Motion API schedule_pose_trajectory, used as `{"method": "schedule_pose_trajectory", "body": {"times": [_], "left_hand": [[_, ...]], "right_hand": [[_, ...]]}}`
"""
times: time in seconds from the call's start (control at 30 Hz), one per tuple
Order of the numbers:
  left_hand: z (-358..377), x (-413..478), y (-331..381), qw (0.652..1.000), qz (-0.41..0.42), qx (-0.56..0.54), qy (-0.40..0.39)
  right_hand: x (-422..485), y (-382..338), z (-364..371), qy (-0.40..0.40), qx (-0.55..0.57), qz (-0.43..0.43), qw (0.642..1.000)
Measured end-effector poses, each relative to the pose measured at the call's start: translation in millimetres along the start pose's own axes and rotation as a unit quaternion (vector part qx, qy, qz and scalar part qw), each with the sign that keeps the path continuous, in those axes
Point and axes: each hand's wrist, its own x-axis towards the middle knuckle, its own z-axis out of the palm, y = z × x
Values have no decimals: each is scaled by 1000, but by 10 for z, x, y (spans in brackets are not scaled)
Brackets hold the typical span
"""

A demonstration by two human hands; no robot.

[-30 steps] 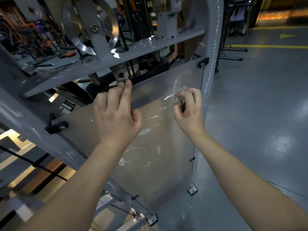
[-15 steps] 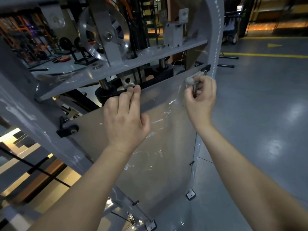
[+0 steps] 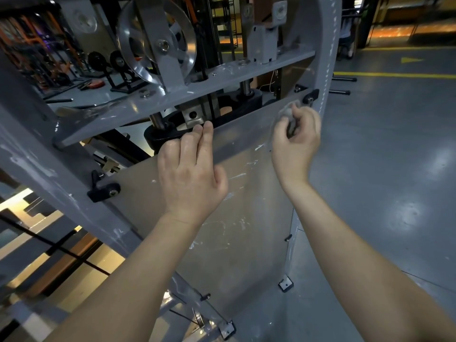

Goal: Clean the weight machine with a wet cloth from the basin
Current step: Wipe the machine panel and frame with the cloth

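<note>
The weight machine's grey frame (image 3: 323,53) carries a clear plastic guard panel (image 3: 237,248) smeared with white streaks. My right hand (image 3: 294,141) grips a small grey wet cloth (image 3: 286,111), bunched, and presses it on the panel's top right corner beside a black clamp (image 3: 310,96). My left hand (image 3: 191,169) lies against the panel, its fingertips hooked over the panel's top edge. The black weight stack top (image 3: 237,104) sits behind the panel. No basin is in view.
A shiny pulley wheel (image 3: 158,43) and a grey crossbar (image 3: 187,92) sit above the panel. Another black clamp (image 3: 104,191) holds the panel at the left. Grey floor (image 3: 394,169) with yellow lines spreads to the right. More gym gear stands at the far left.
My right hand has carried the cloth up along the panel from its middle right to the top right corner. My left hand has kept its place on the top edge.
</note>
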Motion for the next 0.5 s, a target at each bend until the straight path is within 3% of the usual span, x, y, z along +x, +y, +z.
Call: {"method": "schedule_pose_trajectory", "body": {"times": [0.1, 0.27, 0.33, 0.43, 0.5], "left_hand": [[1, 5, 1, 1000, 2, 0, 0], [-26, 7, -2, 1000, 5, -4, 6], [-41, 5, -3, 1000, 2, -6, -6], [-66, 12, 16, 1000, -7, -11, -21], [-85, 18, 33, 999, -14, -14, -30]], "right_hand": [[-258, -50, -8, -80, -13, -79, 994], [-387, 45, -164, -219, -38, -247, 943], [-216, 105, -204, -192, -55, -218, 955], [-32, 55, -175, -113, -45, -86, 989], [-135, -72, -121, -118, -37, -76, 989]]}}
